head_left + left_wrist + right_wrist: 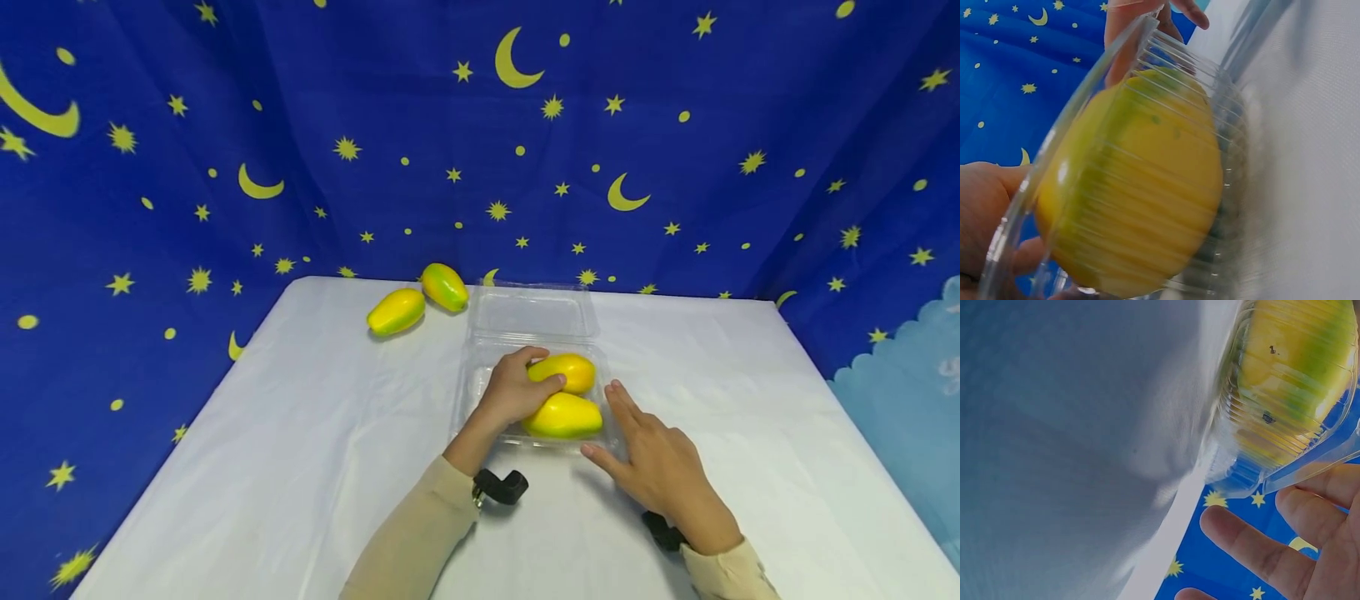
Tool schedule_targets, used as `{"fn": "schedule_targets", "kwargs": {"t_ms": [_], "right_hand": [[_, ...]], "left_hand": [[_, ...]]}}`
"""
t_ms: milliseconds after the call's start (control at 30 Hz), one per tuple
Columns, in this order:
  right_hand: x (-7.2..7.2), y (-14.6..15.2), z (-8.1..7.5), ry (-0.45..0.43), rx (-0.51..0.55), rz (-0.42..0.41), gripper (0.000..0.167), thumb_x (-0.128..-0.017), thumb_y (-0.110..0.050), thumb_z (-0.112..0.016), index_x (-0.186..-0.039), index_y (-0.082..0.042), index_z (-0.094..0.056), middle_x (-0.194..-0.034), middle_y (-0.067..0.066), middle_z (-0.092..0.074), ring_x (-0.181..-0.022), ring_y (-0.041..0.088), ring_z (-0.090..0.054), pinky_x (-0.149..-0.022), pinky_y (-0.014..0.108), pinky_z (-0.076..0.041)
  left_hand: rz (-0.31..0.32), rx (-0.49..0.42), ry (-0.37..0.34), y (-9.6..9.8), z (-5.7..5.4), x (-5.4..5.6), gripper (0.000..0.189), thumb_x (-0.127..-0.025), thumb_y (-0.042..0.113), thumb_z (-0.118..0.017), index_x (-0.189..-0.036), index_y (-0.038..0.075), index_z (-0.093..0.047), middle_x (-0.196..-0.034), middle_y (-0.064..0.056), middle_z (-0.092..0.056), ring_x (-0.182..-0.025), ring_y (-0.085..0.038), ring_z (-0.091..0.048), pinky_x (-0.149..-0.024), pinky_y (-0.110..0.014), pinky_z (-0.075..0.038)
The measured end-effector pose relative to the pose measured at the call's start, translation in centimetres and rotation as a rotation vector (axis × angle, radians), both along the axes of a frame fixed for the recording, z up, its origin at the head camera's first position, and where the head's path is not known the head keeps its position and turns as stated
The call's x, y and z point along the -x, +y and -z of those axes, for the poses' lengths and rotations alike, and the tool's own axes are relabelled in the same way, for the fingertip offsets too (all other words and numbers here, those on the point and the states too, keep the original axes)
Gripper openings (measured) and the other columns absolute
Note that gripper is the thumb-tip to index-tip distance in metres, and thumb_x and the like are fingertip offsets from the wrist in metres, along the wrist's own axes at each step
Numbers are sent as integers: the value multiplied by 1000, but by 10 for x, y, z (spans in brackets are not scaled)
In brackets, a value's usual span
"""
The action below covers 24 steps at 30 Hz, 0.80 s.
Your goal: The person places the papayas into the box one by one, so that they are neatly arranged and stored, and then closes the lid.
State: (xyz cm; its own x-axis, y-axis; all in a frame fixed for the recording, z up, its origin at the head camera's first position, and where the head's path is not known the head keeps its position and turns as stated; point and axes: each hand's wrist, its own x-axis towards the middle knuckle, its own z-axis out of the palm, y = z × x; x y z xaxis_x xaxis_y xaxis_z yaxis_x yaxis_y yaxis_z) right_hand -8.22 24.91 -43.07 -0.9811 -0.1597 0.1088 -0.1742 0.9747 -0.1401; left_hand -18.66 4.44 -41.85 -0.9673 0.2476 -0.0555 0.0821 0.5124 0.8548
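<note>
A clear plastic clamshell box [480, 387] lies with its lid [534, 315] folded back. Inside it are two yellow-green papayas, the far papaya [576, 372] and the near papaya [564, 416], side by side. My left hand [513, 390] reaches in over the left wall and grips the far papaya's left end between thumb and fingers. In the left wrist view a papaya [1147, 181] shows through the ribbed wall. At the box's right side my right hand [660, 462] is spread, fingers extended; in the right wrist view its fingers [1254, 550] are near the rim.
Two more papayas lie at the back left of the white-covered table [300, 400], one papaya [396, 312] in front of the other papaya [446, 288]. A blue curtain [420, 125] with moons and stars hangs behind and along the sides.
</note>
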Motion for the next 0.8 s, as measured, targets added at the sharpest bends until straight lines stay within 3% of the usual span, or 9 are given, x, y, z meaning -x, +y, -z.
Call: {"fn": "schedule_targets", "kwargs": {"t_ms": [333, 567, 800], "right_hand": [[0, -1, 2, 13, -12, 8, 96, -90, -73, -52, -157, -8, -31, -162, 10, -34, -111, 37, -66, -69, 49, -56], [-1, 1, 4, 19, -6, 7, 95, -90, -72, -53, -157, -8, -32, -162, 11, -35, -110, 37, -67, -66, 47, -56], [0, -3, 3, -1, 6, 15, 94, -91, -72, -53, -159, -11, -29, -163, 9, -33, -115, 39, -65, -73, 52, -57]], "left_hand": [[10, 40, 71, -6, -11, 1, 55, -90, 43, -71, -138, 20, -59, -143, -14, -54, -131, -32, -52, -107, -51, -45], [35, 7, 131, -12, -22, 2, 56, -91, 42, -70, -141, 20, -56, -144, -12, -53, -132, -32, -51, -107, -52, -45], [14, -57, 192, -32, -38, 4, 57, -91, 43, -70, -142, 21, -55, -144, -8, -52, -130, -29, -52, -105, -50, -47]]}}
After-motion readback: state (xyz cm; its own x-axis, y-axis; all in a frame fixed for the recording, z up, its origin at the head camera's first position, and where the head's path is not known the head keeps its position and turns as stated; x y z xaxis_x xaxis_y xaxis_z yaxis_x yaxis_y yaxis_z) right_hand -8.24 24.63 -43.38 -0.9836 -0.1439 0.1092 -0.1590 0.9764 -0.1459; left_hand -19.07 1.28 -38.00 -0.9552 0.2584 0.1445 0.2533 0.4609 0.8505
